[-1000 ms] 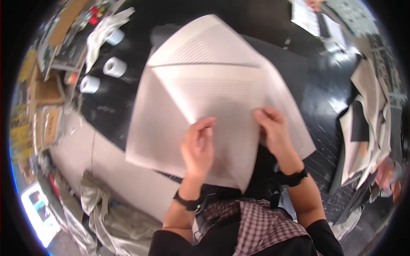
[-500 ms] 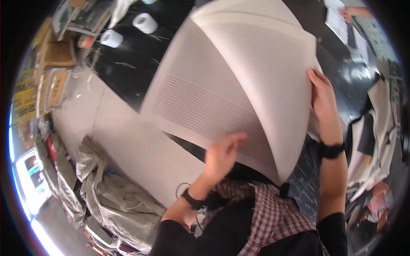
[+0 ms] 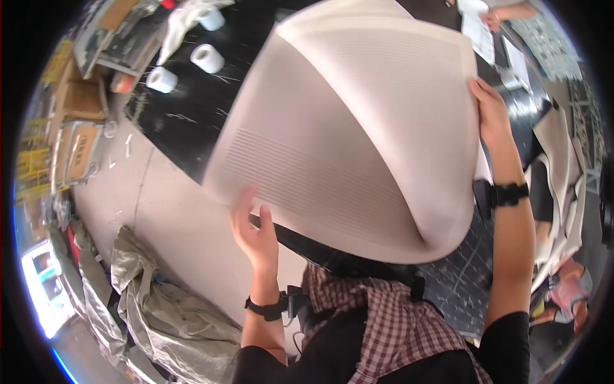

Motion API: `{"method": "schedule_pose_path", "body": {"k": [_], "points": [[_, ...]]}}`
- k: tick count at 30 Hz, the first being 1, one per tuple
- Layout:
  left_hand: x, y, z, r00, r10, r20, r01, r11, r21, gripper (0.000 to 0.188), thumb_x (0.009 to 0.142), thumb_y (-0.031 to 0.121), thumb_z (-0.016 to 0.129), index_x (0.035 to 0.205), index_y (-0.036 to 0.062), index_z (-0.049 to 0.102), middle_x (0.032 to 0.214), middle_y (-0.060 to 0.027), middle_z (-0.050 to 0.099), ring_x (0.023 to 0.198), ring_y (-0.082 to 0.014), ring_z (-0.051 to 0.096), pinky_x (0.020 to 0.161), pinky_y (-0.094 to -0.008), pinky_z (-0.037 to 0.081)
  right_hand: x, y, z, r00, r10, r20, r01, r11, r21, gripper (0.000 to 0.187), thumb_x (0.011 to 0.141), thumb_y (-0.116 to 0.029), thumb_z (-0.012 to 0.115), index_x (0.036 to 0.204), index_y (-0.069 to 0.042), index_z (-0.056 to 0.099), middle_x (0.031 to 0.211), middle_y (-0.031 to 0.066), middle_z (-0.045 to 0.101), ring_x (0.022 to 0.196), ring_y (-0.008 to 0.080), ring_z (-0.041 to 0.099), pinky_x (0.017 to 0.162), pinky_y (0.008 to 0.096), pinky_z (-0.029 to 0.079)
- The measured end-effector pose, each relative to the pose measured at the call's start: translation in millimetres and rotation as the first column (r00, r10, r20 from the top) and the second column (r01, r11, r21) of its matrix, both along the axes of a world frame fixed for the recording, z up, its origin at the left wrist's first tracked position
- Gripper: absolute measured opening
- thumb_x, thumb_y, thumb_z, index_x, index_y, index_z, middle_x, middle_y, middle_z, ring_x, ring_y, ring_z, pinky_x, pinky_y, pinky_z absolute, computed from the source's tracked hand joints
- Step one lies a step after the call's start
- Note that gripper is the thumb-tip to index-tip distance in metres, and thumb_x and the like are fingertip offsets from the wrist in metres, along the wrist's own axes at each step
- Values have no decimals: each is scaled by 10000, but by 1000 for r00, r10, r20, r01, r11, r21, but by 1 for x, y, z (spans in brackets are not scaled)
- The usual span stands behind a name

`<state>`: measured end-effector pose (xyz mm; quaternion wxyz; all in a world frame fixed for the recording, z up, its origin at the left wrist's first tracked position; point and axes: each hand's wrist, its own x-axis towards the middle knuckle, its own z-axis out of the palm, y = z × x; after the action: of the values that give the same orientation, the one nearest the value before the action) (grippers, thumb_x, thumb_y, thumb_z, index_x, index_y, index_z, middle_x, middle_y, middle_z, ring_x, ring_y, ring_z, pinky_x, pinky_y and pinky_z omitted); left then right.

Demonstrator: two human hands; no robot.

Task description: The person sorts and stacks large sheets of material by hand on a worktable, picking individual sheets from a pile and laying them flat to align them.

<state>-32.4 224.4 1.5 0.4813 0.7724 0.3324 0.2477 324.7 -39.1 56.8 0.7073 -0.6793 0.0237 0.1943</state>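
A large pale beige sheet (image 3: 307,147), flexible and printed or ribbed with fine parallel lines, is raised over the black table (image 3: 173,128). Its right part curls over into a wide fold. My right hand (image 3: 494,115) grips the sheet's right edge, thumb on the near face and the other fingers hidden behind. At the lower left corner my left hand (image 3: 254,227) has its fingers apart, slightly blurred, against or just beside the sheet's edge. Whether it touches is hard to tell. Dark bands circle both wrists.
White rolls (image 3: 207,58) stand on the table at the far left. A grey-green tarp (image 3: 173,313) covers things at lower left. Cardboard boxes (image 3: 80,150) sit beyond. Another person's hand (image 3: 491,20) rests near papers at the far right; beige sheets (image 3: 563,173) hang at right.
My left hand has moved left along the lower edge to the sheet's corner, and its fingers have spread. My right hand still holds the right edge, and the sheet's fold has opened out somewhat.
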Motion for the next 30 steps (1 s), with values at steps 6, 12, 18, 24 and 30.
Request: {"method": "schedule_pose_path", "body": {"k": [6,12,18,24,30], "points": [[-17,56,5,929,221,-298,-24,837,546,512,742,25,588,1236,91,472,1262,-105,476,1176,-282,411,977,-407,330,-34,-7,-13,993,-116,24,114,990,87,321,863,-138,568,1140,20,528,997,56,611,865,131,592,722,238,475],[31,79,15,934,69,-352,118,867,485,531,754,121,618,1244,21,436,1264,-145,460,1137,-327,440,946,-390,365,-36,-33,-27,962,-256,-96,270,945,182,315,886,-163,535,1144,15,510,1024,88,606,885,164,597,762,270,489],[97,107,-12,841,60,-538,187,901,392,521,795,248,602,1231,2,456,1204,-151,503,1111,-320,460,910,-388,395,-16,-68,-37,965,-227,-130,247,955,163,334,900,-212,504,1171,-17,500,1048,64,596,941,149,571,812,262,463],[115,110,-17,904,98,-416,82,916,393,453,777,187,622,1198,54,520,1099,-174,568,1008,-312,543,859,-372,432,-17,-66,-36,945,-282,-164,299,950,89,327,901,-197,502,1175,-18,497,1048,58,596,933,137,569,810,256,459],[111,120,-11,945,31,-327,76,948,310,435,761,168,636,1176,76,543,1080,-163,581,984,-294,560,847,-348,432,-16,-64,-39,933,-318,-171,335,938,84,354,901,-178,497,1210,-7,469,1096,64,578,973,132,555,827,243,450]]}}
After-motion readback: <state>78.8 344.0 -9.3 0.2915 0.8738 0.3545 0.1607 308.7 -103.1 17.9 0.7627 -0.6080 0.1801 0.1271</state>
